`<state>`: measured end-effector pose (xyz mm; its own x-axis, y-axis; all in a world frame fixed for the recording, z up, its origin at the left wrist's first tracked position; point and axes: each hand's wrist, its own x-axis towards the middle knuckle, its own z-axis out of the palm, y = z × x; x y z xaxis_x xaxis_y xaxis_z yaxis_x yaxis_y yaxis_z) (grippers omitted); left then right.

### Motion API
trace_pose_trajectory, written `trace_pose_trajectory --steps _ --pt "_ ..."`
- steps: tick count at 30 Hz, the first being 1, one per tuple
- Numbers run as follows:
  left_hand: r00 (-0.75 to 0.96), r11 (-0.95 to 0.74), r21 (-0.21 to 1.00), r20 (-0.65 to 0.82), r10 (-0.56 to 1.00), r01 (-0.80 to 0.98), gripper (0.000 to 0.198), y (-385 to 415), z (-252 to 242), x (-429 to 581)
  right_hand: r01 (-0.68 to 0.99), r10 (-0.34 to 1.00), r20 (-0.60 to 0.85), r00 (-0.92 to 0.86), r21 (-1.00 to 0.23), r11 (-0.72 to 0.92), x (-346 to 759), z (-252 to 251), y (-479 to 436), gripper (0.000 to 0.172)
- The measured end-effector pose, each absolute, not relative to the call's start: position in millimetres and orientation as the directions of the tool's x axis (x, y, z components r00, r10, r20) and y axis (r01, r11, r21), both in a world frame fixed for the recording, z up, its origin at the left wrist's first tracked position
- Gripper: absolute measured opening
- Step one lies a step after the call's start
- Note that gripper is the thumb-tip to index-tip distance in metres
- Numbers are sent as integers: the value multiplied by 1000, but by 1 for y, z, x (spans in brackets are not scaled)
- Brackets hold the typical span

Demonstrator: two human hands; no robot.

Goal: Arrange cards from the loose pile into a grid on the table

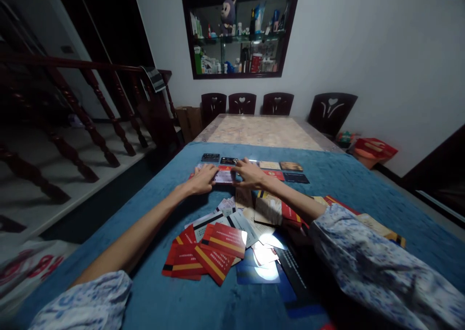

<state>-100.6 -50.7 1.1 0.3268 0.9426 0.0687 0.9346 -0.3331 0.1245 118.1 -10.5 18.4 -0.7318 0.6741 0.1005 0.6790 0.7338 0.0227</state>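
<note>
A pale lilac-white card [224, 177] lies low over the blue cloth, between my two hands. My left hand [204, 179] grips its left edge, the fingers bent and close together. At its right edge, my right hand [249, 173] has curled fingers against it. I cannot tell whether the card rests on the cloth or is raised a little. Just beyond it a red card [225, 168] shows in part. Black cards [210, 157] are laid in a row behind the hands, with a cream card [270, 165] and a dark card [296, 177] to the right. My fingers hide parts of these rows.
Nearer to me is a loose overlapping heap: red cards [224, 238], blue cards [256, 267], silvery cards [242, 226] and a black card [290, 267]. More cards [378, 225] lie under and past my right forearm. Chairs [278, 103] stand round the table's far end [261, 129].
</note>
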Motion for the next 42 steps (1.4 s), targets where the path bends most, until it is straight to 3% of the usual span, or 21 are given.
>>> trace_pose_trajectory --steps 11,19,26,42 --pt "241 -242 32 29 970 970 55 -34 8 -134 709 709 71 -701 -29 704 74 19 8 37" --pt "184 -184 10 8 983 983 54 -12 12 -154 747 749 41 -661 -62 662 48 19 23 44" --pt "141 -141 6 -38 989 990 57 4 13 -161 770 777 69 -625 -111 629 33 5 37 40" --pt "219 -218 24 -73 973 976 49 43 -8 -183 793 797 -3 -604 -100 601 13 -4 54 35"
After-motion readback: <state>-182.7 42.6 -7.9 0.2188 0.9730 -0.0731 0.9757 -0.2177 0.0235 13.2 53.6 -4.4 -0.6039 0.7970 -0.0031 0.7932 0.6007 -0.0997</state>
